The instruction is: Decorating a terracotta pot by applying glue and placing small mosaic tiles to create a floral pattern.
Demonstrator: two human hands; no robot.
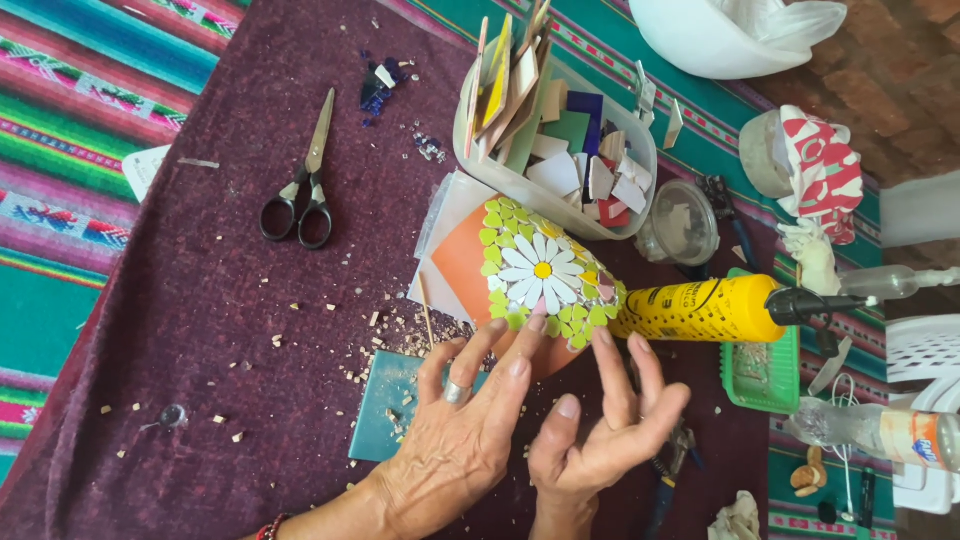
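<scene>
An orange clay pot lies on its side on a dark purple cloth. It bears a mosaic of a white daisy ringed by green tile bits. My left hand, with a silver ring, rests its fingertips on the pot's lower edge by the green tiles. My right hand is beside it, palm turned up, fingers spread and touching the pot near the mosaic. Neither hand holds anything. A teal tile lies under my left hand.
A clear tub of tile pieces stands behind the pot. A yellow glue bottle lies to the right on a green basket. Black scissors lie at left. Pliers, tile crumbs, a white bowl and a plastic bottle surround them.
</scene>
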